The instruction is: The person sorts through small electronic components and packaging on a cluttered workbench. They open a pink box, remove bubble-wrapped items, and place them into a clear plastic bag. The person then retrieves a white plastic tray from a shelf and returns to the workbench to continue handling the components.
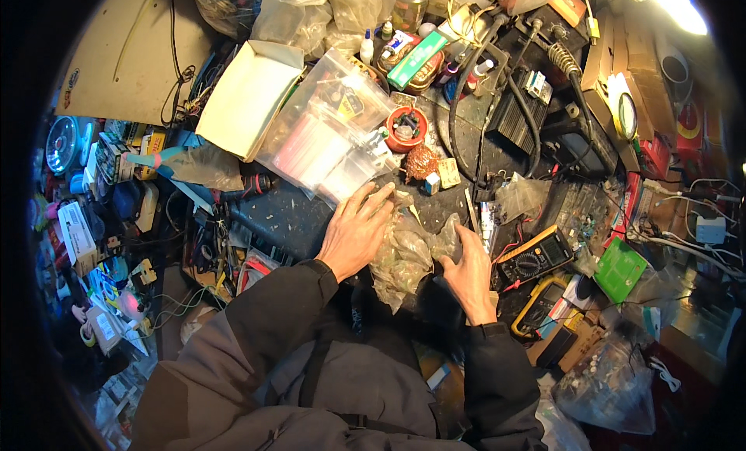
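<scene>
A crumpled clear plastic bag with small contents I cannot make out lies at the bench's near edge, between my hands. My left hand rests at the bag's left side, fingers stretched forward and their tips by the lower edge of a flat clear packet. My right hand is at the bag's right side. Its thumb and index finger are apart, next to a loose flap of the plastic; the other fingers are mostly hidden.
Beyond my hands stand a red round tin, a copper wire ball and a white open box. To the right lie a yellow-black multimeter, a green board and thick black cables. A cordless tool lies left.
</scene>
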A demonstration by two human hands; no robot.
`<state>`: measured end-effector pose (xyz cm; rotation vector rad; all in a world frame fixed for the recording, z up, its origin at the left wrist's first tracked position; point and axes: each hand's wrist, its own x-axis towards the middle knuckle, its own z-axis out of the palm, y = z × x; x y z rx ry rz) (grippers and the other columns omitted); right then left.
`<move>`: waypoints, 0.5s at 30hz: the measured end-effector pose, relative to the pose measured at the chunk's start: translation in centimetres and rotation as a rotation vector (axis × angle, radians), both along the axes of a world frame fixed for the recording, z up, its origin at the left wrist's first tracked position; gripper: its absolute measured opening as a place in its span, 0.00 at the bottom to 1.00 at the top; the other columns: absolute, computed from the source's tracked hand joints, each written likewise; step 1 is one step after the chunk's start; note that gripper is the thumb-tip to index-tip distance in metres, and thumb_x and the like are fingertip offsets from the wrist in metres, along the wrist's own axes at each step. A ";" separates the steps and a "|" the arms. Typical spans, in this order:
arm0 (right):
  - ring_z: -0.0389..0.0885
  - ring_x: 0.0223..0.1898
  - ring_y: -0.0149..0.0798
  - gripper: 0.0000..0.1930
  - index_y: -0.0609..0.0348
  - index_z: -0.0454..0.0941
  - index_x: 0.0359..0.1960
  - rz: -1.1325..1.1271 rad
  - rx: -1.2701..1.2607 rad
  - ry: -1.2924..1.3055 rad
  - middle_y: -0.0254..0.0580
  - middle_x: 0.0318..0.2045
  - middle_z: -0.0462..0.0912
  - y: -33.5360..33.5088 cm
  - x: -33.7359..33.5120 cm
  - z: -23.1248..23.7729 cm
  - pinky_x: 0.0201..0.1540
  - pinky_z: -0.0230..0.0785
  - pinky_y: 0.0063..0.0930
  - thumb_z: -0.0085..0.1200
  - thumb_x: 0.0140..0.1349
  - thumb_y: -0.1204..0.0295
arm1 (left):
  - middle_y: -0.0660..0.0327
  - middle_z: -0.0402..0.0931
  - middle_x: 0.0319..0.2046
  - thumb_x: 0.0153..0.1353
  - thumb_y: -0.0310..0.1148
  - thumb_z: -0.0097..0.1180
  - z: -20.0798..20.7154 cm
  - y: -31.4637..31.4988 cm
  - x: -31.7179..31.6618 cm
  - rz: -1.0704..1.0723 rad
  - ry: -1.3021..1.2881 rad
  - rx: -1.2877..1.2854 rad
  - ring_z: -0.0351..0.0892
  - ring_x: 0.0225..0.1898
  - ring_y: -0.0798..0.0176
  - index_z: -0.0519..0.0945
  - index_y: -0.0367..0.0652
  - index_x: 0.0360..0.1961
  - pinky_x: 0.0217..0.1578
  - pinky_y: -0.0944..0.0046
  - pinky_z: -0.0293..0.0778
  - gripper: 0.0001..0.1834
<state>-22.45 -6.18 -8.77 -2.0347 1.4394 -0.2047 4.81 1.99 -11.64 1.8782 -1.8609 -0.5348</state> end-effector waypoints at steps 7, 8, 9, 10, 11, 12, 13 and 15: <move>0.96 0.47 0.54 0.19 0.67 0.91 0.58 -0.204 -0.017 -0.041 0.56 0.48 0.96 0.0 0.1 -1.6 0.55 0.84 0.40 0.74 0.65 0.79 | 0.50 0.85 0.69 0.69 0.20 0.66 3.3 0.6 -0.9 0.080 0.182 -0.180 0.82 0.72 0.40 0.88 0.35 0.61 0.71 0.45 0.80 0.20; 0.96 0.48 0.48 0.19 0.68 0.90 0.59 -0.243 -0.005 -0.100 0.53 0.48 0.96 -0.1 -0.1 -1.0 0.55 0.84 0.38 0.74 0.66 0.80 | 0.50 0.86 0.67 0.69 0.19 0.66 3.8 0.8 -1.0 0.085 0.253 -0.173 0.84 0.70 0.41 0.89 0.36 0.61 0.69 0.47 0.81 0.20; 0.95 0.48 0.43 0.19 0.68 0.90 0.59 -0.302 0.052 -0.130 0.50 0.48 0.97 -0.2 -0.4 -0.2 0.55 0.84 0.37 0.74 0.66 0.80 | 0.49 0.86 0.65 0.69 0.18 0.65 4.4 0.9 -1.3 0.094 0.322 -0.153 0.86 0.68 0.42 0.89 0.37 0.61 0.67 0.48 0.83 0.20; 0.95 0.49 0.38 0.19 0.68 0.90 0.59 -0.351 0.105 -0.170 0.48 0.48 0.97 -0.3 -0.5 0.7 0.55 0.84 0.35 0.74 0.67 0.80 | 0.48 0.87 0.63 0.69 0.17 0.65 4.8 1.1 -1.7 0.111 0.398 -0.127 0.88 0.66 0.43 0.89 0.38 0.60 0.65 0.49 0.85 0.20; 0.92 0.50 0.30 0.18 0.68 0.91 0.58 -0.356 0.068 -0.258 0.40 0.48 0.96 -0.3 -0.5 1.6 0.56 0.83 0.32 0.75 0.67 0.80 | 0.49 0.88 0.62 0.73 0.22 0.68 5.1 0.9 -2.3 0.162 0.504 -0.037 0.90 0.64 0.50 0.89 0.37 0.61 0.64 0.52 0.86 0.17; 0.92 0.51 0.31 0.17 0.66 0.91 0.59 -0.393 0.157 -0.340 0.39 0.49 0.96 -0.4 -0.5 2.6 0.58 0.83 0.29 0.75 0.69 0.81 | 0.51 0.88 0.62 0.74 0.22 0.69 5.3 0.5 -2.9 0.191 0.673 0.066 0.89 0.64 0.53 0.88 0.36 0.63 0.64 0.53 0.87 0.18; 0.92 0.53 0.31 0.19 0.66 0.90 0.61 -0.402 0.243 -0.377 0.40 0.50 0.95 -0.3 -0.5 3.6 0.59 0.83 0.30 0.75 0.69 0.80 | 0.53 0.89 0.62 0.74 0.23 0.71 5.3 -0.1 -3.6 0.229 0.847 0.203 0.89 0.65 0.56 0.87 0.35 0.65 0.65 0.55 0.87 0.20; 0.92 0.56 0.33 0.21 0.66 0.88 0.63 -0.405 0.375 -0.485 0.41 0.54 0.94 -0.1 0.0 5.2 0.62 0.84 0.31 0.75 0.70 0.81 | 0.53 0.88 0.63 0.75 0.31 0.77 5.1 -1.3 -4.8 0.232 1.160 0.351 0.90 0.62 0.60 0.85 0.37 0.69 0.65 0.57 0.87 0.26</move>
